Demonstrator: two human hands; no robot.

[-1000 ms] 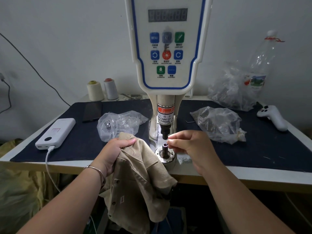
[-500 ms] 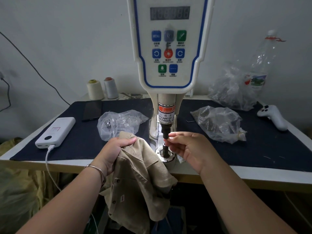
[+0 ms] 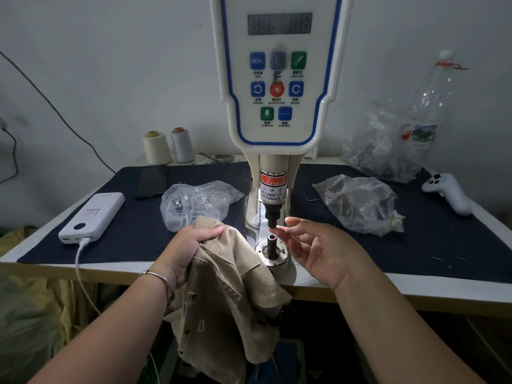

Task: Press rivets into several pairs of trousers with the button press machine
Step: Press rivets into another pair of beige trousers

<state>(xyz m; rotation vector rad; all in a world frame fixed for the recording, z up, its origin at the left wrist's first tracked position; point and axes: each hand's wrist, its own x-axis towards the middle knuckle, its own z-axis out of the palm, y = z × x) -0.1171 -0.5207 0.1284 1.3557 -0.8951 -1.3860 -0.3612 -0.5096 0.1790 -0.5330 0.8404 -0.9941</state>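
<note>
- Nearest, at lower centre: beige trousers (image 3: 227,295) draped over the near desk edge, hanging down in front of it, small dark buttons visible on the hanging part.
- Left hand (image 3: 191,245), a bangle on the wrist, fingers curled round the top fold of the trousers, gripping the cloth just left of the press.
- Right hand (image 3: 313,245), palm up, fingers spread apart and relaxed, holding nothing; fingertips (image 3: 279,231) just right of the lower die, lit by the machine lamp.
- Between the hands: lower die (image 3: 272,249) of the button press machine (image 3: 279,79), a short post on a round metal base, a small reddish ring at its top; upper punch (image 3: 273,217) directly above, a gap between the two.
- Desk (image 3: 415,289) white at the near rim, covered by a dark mat (image 3: 443,245).
- Left on the mat: white power bank (image 3: 92,217) with a white cable running off the near edge; clear bag of metal parts (image 3: 199,203) beyond the left hand; dark phone (image 3: 152,182) farther back.
- Right on the mat: crumpled plastic bag (image 3: 360,203); white controller (image 3: 448,192) near the right edge.
- Far: two thread cones (image 3: 169,145) at left, another plastic bag (image 3: 382,145) and a clear bottle (image 3: 432,98) at right, against the wall.
</note>
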